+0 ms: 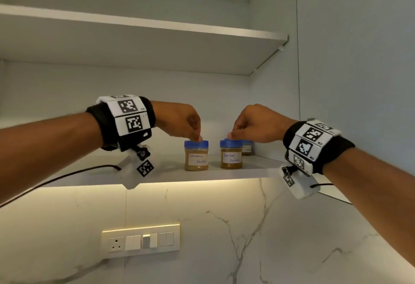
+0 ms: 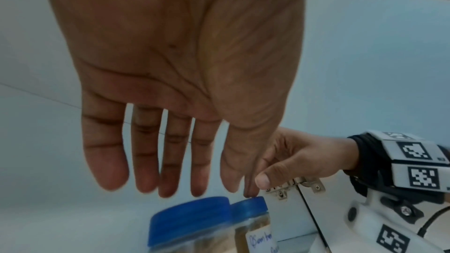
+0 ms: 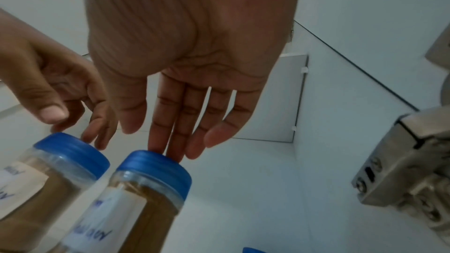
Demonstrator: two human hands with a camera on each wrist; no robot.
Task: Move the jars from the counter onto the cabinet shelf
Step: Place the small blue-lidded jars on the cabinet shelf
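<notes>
Both hands, left hand (image 1: 179, 121) and right hand (image 1: 256, 124), hang released above two jars (image 1: 196, 155), a third jar (image 1: 247, 148) half hidden behind.

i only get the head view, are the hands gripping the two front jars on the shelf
Observer: No. The left wrist view shows the left hand with straight fingers over the left jar, none curled round it.
Operator: and the right one
Observer: The right hand is flat too. Its fingertips only reach the far edge of the right jar at its lid.
Operator: anything close to that wrist
Observer: A metal hinge shows close on its right.
</notes>
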